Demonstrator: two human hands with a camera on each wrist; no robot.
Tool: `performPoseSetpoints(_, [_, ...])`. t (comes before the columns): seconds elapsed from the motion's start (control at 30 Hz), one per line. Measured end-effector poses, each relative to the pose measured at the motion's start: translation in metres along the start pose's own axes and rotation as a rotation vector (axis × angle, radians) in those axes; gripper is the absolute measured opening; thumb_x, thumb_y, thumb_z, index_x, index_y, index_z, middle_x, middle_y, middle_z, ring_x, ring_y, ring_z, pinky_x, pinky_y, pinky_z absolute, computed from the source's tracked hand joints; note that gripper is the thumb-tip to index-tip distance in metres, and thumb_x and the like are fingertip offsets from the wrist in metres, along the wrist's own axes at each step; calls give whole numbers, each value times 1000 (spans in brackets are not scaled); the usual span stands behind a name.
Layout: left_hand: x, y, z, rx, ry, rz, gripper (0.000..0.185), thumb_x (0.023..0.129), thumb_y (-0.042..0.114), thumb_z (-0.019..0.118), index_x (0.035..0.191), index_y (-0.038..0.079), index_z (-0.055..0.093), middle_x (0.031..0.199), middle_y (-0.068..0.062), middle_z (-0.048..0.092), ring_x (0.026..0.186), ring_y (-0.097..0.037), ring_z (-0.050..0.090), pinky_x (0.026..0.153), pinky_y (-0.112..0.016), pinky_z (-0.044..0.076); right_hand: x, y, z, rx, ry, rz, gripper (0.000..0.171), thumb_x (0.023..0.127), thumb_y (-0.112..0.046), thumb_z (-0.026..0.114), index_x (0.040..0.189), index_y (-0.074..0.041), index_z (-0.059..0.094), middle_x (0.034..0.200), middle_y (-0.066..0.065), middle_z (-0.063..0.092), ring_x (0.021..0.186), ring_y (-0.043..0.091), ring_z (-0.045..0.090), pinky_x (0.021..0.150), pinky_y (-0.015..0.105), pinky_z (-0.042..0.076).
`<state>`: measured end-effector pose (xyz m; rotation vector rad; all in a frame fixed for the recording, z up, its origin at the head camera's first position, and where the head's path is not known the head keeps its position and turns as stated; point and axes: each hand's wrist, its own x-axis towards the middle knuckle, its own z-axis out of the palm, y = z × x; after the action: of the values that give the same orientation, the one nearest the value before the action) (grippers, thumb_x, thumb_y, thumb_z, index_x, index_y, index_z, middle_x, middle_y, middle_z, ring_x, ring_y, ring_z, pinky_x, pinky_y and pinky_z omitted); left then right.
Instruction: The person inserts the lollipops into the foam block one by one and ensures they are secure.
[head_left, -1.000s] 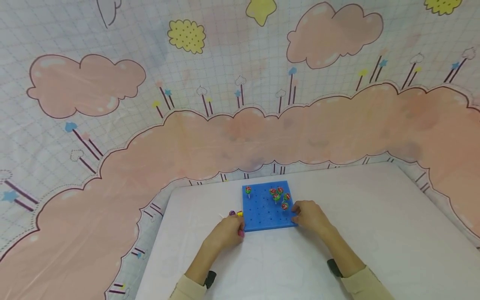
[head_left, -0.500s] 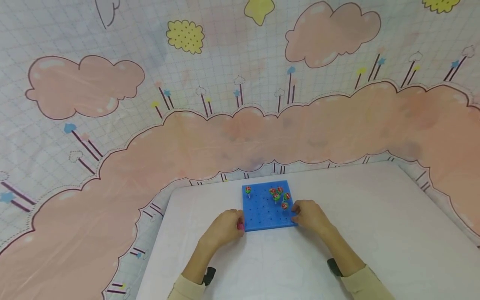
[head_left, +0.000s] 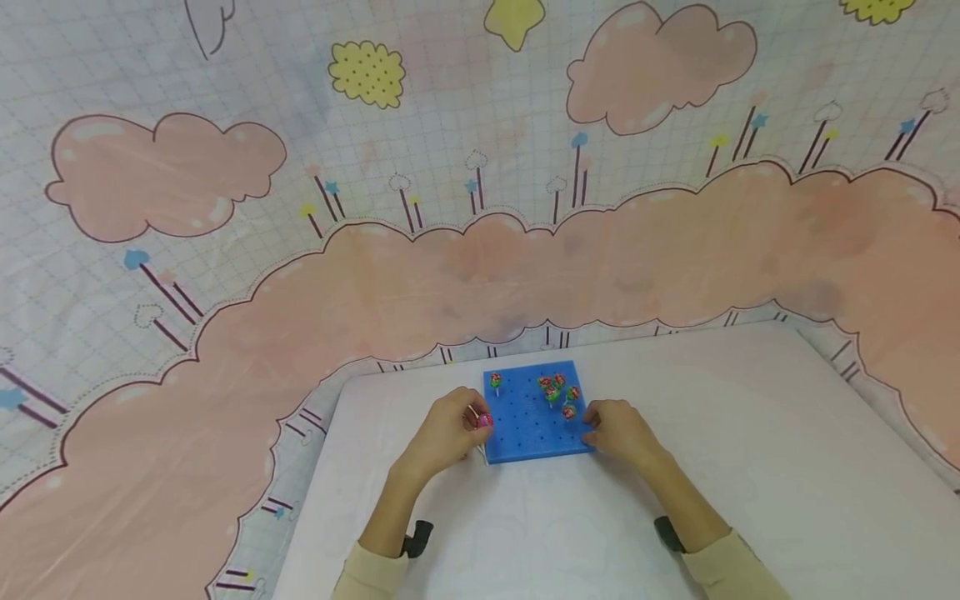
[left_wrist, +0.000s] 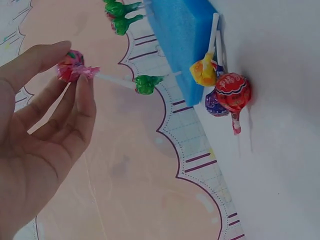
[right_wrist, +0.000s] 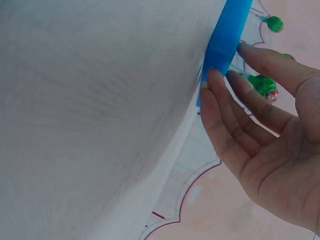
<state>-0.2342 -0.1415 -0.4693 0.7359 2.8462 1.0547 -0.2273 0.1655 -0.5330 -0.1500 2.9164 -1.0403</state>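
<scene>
Two hands at a blue foam block (head_left: 534, 412), lower centre of frame | my left hand (head_left: 444, 433) pinches a pink lollipop (head_left: 483, 421) at the block's left edge | my right hand (head_left: 617, 429), fingers straight, braces the right edge | risk: a tilted stick could miss its hole, or the block could slide over loose lollipops (left_wrist: 222, 90) alongside.

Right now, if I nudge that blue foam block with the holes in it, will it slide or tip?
The blue foam block probably slides easily: it looks light and lies flat on the smooth white table. Tipping seems unlikely, since it is low and wide. The right hand steadying its edge hints that it shifts.
</scene>
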Motion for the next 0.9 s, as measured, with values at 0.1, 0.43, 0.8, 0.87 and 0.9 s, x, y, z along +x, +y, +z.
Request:
performPoseSetpoints(0.1, [2,2,-2,-64,52,2,23,93,15,80,111,13,66,101,3,61,91,-14,63,74,-24,59,1,-1,0,-1,-2,-2,22,86,-9,85,105,-3,75,92,5,72,85,19,66,81,40,61])
performPoseSetpoints(0.43, [12,0,2,-120,190,67,27,94,14,80,118,7,69,110,-2,63,98,-14,69,87,-25,61,2,-2,1,-2,-20,10,23,85,-9,85,106,-4,76,90,3,70,86,19,65,81,39,60])
performPoseSetpoints(0.8, [34,1,11,-128,202,108,26,93,11,80,116,6,67,110,-1,64,100,-14,68,87,-26,61,1,1,2,-3,-9,17,23,85,-9,85,106,-4,76,90,4,70,85,19,64,80,40,59])
performPoseSetpoints(0.87, [37,0,13,-102,206,118,25,93,12,81,114,8,68,108,-1,64,98,-14,68,87,-28,61,1,2,2,-7,-8,15,23,86,-10,85,106,-4,76,91,4,70,85,19,64,80,39,59])
performPoseSetpoints(0.9, [38,0,14,-86,209,121,25,93,12,81,113,8,68,107,0,65,97,-14,68,87,-29,61,1,2,3,-8,-8,13,23,86,-10,85,106,-4,76,91,4,70,85,19,64,80,39,59])
